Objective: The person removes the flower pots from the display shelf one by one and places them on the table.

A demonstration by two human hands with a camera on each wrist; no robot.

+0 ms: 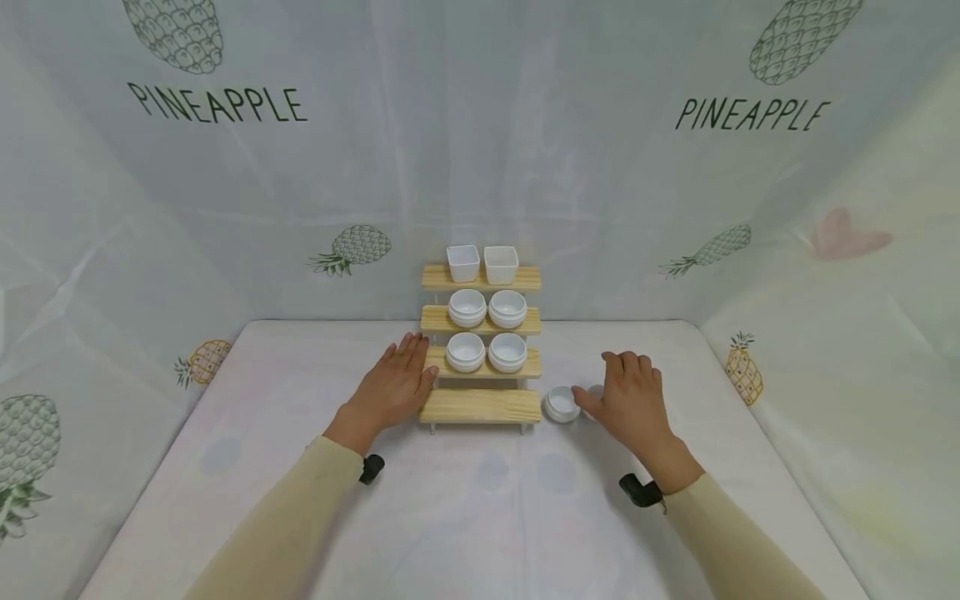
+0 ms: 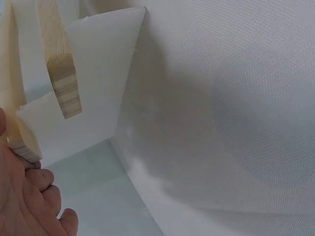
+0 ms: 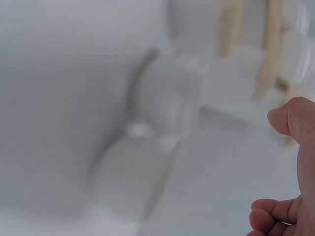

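Note:
A four-tier display stand with pale wooden planks stands at the middle back of the table. My left hand rests against its left side, fingers stretched out, thumb over the end of one plank. In the left wrist view, the fingers lie right at a plank's end. Beside the stand's lower right, a small white round bowl sits on the table. A second white bowl stands close to it, mostly hidden by my right hand in the head view. That hand is over the bowls, thumb spread, holding nothing.
Two white square cups stand on the top tier. Pairs of white round bowls occupy the two tiers below. A pale cloth covers the table, and pineapple-printed curtains surround it at the back and sides.

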